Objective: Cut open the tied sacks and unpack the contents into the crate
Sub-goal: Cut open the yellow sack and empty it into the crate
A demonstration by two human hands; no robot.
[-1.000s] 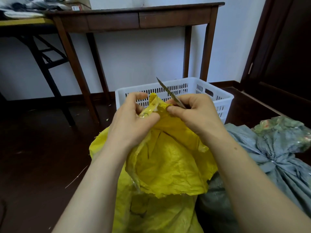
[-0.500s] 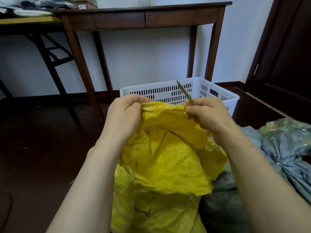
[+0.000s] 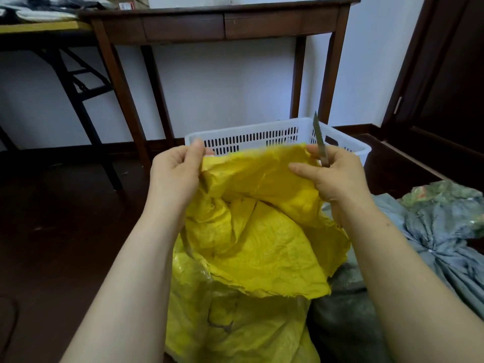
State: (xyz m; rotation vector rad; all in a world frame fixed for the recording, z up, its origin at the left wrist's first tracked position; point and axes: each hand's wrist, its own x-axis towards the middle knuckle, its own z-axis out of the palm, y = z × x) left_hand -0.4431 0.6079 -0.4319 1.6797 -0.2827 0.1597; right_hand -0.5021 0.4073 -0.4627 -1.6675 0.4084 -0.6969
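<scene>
Head view, single position. The left hand (image 3: 174,176) pinches the near-left rim of the yellow sack (image 3: 262,231), thumb on the inner face and the other fingers curled behind the fabric. The right hand (image 3: 337,176) grips a knife (image 3: 319,137) in curled fingers, blade rising almost upright above the knuckles, tip tilted slightly left; its thumb lies flat on the sack's rim, and the forefinger tips show behind that same rim, so the fabric is held there too. Between the two hands the rim is stretched flat and the mouth is open, with a torn flap folded down towards the wrists (the contents cannot be made out from this angle). The sack's body hangs below the fingers, between the forearms, down to the dark floor (image 3: 65,231). Just beyond the fingertips stands the white slotted crate (image 3: 248,138), its near wall partly hidden by the raised rim. Outside the right forearm lies a grey-blue sack (image 3: 432,231), gathered to a tied knot, with a dark grey sack (image 3: 340,315) below the right wrist, touching the yellow one. Well beyond the crate a brown wooden table (image 3: 222,24) stands against a white wall.
</scene>
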